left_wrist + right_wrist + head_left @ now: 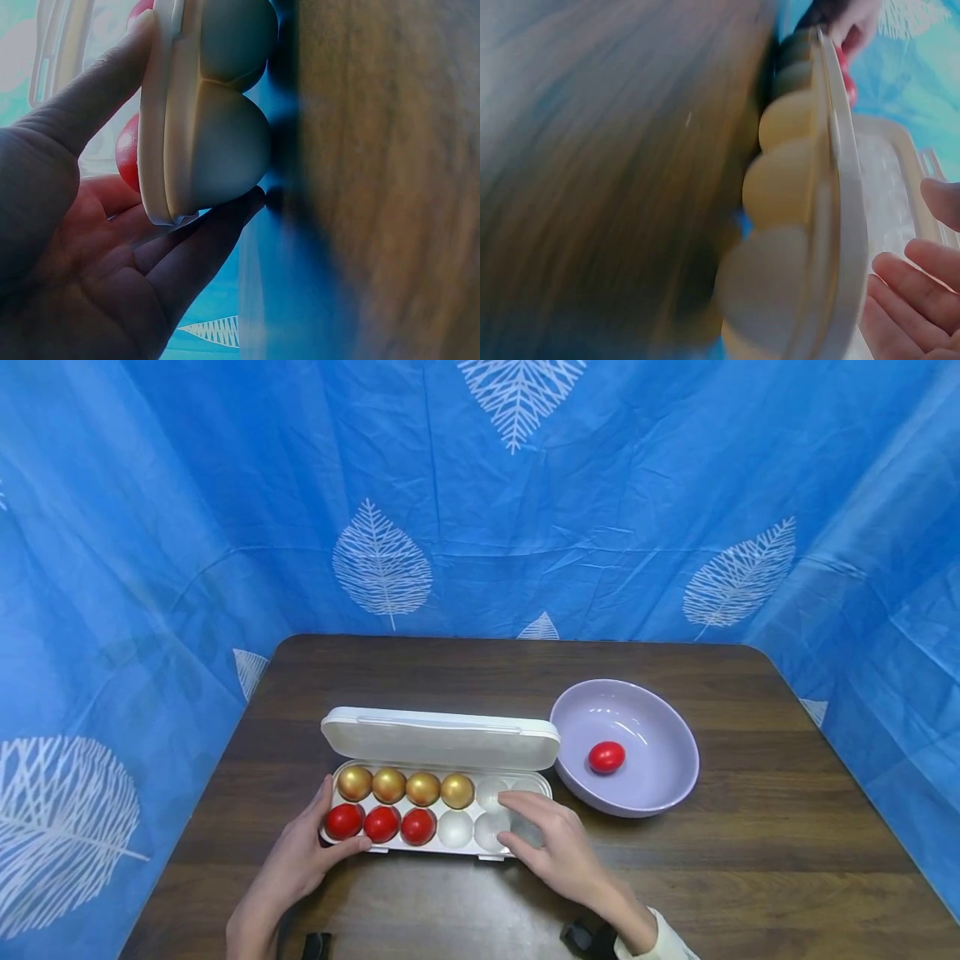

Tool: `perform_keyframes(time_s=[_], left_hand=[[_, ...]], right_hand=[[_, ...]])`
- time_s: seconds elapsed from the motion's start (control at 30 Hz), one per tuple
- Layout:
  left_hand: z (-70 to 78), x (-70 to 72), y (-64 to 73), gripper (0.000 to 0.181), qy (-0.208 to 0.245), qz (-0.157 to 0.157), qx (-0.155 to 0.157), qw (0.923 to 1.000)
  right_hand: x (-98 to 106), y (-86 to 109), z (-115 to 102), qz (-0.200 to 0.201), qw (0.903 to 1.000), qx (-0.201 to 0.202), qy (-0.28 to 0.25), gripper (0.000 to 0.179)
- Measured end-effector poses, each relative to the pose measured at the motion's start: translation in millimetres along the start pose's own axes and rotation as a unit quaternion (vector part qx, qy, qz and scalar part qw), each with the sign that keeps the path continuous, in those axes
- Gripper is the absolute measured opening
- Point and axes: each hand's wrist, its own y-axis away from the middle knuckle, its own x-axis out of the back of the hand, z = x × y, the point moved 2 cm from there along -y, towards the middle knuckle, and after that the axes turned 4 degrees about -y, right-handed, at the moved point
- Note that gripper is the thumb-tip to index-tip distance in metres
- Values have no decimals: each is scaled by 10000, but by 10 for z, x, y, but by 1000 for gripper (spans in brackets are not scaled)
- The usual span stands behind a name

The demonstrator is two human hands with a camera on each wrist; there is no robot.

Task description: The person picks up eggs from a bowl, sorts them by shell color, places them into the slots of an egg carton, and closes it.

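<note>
A white plastic egg carton (442, 850) with its lid (442, 739) raised lies on the table. Several gold eggs (423, 787) fill the left part of its back row, and three red eggs (382, 823) sit at the left of its front row. My left hand (303, 852) grips the carton's left end, thumb along the front rim; the left wrist view shows its fingers (202, 247) round that end. Over the bare cups at the right hovers my right hand (558, 843), fingers apart and holding nothing. One red egg (607, 757) lies in a lilac bowl (675, 760).
The bowl stands right beside the carton's lid, at the back right. Dark wood table (772, 860) surrounds both. A blue curtain (615, 502) with white leaf prints hangs behind and on both sides. Black straps (581, 937) show near the wrists.
</note>
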Motion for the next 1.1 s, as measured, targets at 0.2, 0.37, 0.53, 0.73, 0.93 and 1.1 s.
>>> perform_keyframes(time_s=[0.2, 0.37, 0.53, 0.73, 0.93, 1.1], left_hand=[[8, 7, -4, 118, -26, 23, -21, 10000], [18, 11, -13, 118, -52, 51, -50, 10000], [18, 0, -3, 118, -83, 37, -30, 10000], [13, -2, 2, 119, -100, -1, 44, 9999], [24, 17, 4, 119, -65, -21, 24, 10000], [25, 34, 3, 119, -20, -23, 24, 10000]], right_hand=[[255, 102, 90, 284, 9992, -241, 143, 39], [433, 172, 137, 450, 9977, -470, 197, 40], [543, 222, 180, 763, 9958, -442, 236, 46], [679, 187, 175, 1167, 9924, -379, 96, 50], [836, 125, 219, 1247, 9900, -592, 295, 55], [930, 73, 329, 1050, 9872, -1112, 452, 55]])
